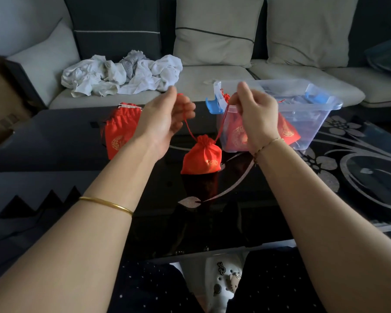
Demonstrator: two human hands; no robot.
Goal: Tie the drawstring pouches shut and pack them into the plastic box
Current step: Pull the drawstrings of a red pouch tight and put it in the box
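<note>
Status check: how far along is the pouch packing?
Done: some packed pouches already lie in the plastic box. In hand: the left hand and right hand each pull an end of the drawstring on the centre pouch. Its mouth is gathered, but no knot shows yet. Left: tie and pack it, then the waiting pouches piled on the table.

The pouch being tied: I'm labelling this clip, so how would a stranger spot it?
On the black glass table, look between the clear plastic box and the red pouch lying left. The small red fabric pouch stands upright, neck cinched; only its cords run up to the left hand and right hand.
</note>
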